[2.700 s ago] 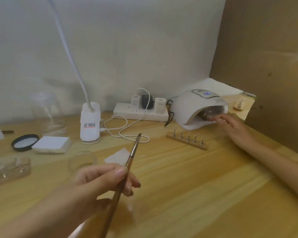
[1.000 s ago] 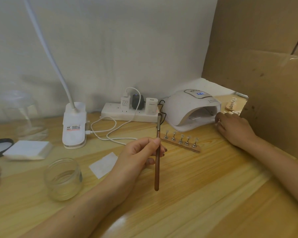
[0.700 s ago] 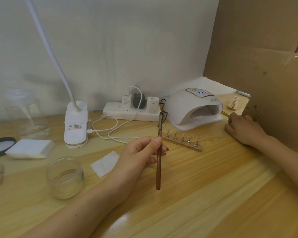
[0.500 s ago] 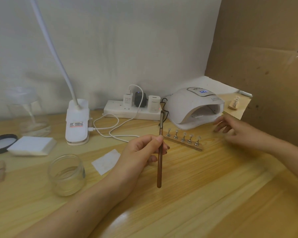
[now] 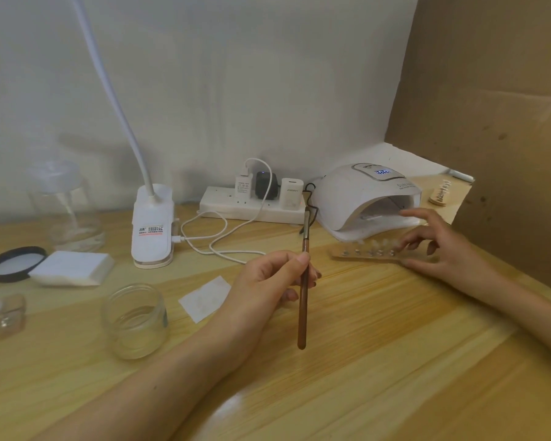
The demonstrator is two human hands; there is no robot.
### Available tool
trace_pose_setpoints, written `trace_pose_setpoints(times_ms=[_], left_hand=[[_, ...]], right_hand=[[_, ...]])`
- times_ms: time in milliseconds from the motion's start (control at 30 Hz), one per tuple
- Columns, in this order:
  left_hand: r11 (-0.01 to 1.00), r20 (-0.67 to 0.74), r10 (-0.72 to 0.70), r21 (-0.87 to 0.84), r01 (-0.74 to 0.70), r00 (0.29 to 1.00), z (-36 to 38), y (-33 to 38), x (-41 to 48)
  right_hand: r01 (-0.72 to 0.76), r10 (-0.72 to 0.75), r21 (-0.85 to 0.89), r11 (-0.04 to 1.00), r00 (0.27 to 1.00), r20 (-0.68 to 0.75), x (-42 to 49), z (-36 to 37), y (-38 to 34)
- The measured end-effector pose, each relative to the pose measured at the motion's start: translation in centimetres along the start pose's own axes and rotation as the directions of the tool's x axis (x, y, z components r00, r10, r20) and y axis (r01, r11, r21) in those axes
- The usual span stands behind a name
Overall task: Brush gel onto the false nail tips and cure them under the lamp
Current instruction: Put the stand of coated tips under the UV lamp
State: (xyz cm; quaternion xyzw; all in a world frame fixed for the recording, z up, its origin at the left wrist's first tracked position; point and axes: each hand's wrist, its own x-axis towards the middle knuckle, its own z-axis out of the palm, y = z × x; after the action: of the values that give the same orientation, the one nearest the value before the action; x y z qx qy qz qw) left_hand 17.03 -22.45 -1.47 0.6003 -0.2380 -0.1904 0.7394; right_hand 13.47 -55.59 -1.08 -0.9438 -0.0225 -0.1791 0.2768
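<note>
My left hand (image 5: 268, 281) pinches a brown-handled gel brush (image 5: 303, 307) upright over the middle of the table, bristles pointing up. A wooden holder strip (image 5: 363, 254) carrying several false nail tips lies in front of the white curing lamp (image 5: 347, 192), looking blurred. My right hand (image 5: 442, 249) pinches the strip's right end, thumb below and fingers on top, just outside the lamp's opening. The lamp's display is lit.
A clear glass jar (image 5: 134, 319) and a white wipe (image 5: 206, 297) sit left of my left hand. Further left are a pad stack (image 5: 72, 268), black lid (image 5: 13, 264) and pump bottle (image 5: 64, 208). A clip lamp (image 5: 153, 224), power strip (image 5: 252, 206) and cardboard wall (image 5: 490, 106) border the table.
My right hand left the lamp's side, opened, and took hold of the strip's right end; the strip has swung and shifted right. My left hand keeps the brush still.
</note>
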Motion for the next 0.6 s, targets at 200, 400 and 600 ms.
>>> trace_pose_setpoints(times_ms=[200, 400, 600], left_hand=[[1.0, 0.0, -0.007, 0.029, 0.007, 1.0, 0.0, -0.1, 0.1], [0.999, -0.001, -0.009, 0.044, 0.009, 1.0, 0.0, 0.0, 0.1], [0.999, -0.002, -0.01, 0.054, 0.01, 1.0, 0.0, 0.1, 0.0]], right_hand=[[-0.085, 0.085, 0.027, 0.996, 0.996, -0.015, 1.4, -2.6, 4.7], [-0.069, 0.068, 0.006, 0.998, 0.997, 0.046, 2.2, -2.7, 5.3], [-0.079, 0.078, 0.024, 0.997, 0.997, 0.02, 2.2, -2.7, 4.4]])
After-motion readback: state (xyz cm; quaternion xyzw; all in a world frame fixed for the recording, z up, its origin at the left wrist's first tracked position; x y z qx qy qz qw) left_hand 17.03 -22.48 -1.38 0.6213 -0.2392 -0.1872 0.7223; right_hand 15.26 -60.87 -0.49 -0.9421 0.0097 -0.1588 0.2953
